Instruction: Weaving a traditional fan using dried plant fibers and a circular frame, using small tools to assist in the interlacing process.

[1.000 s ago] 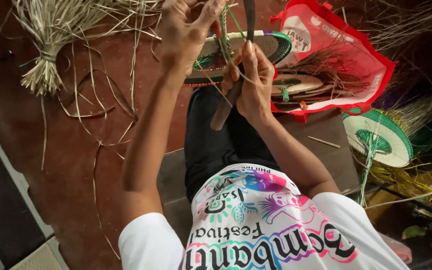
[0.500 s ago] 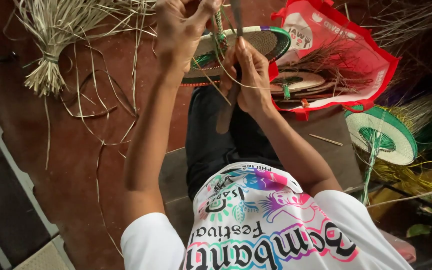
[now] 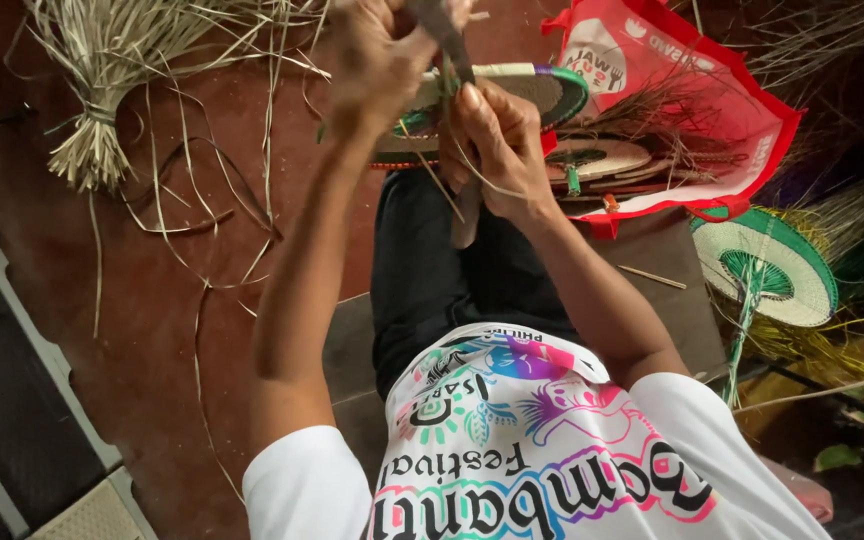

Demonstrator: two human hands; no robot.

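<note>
Blurring knife blade (image 3: 442, 35) between both hands, left hand (image 3: 377, 60) edge-cropped.

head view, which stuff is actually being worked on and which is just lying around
In hand:
- left hand gripping the fibre strands
- right hand holding the knife
- round woven fan under both hands

Lying about:
- tied bundle of dry straw on the floor
- red bag with finished woven pieces
- green and white fan at the side
- thin stick
</note>
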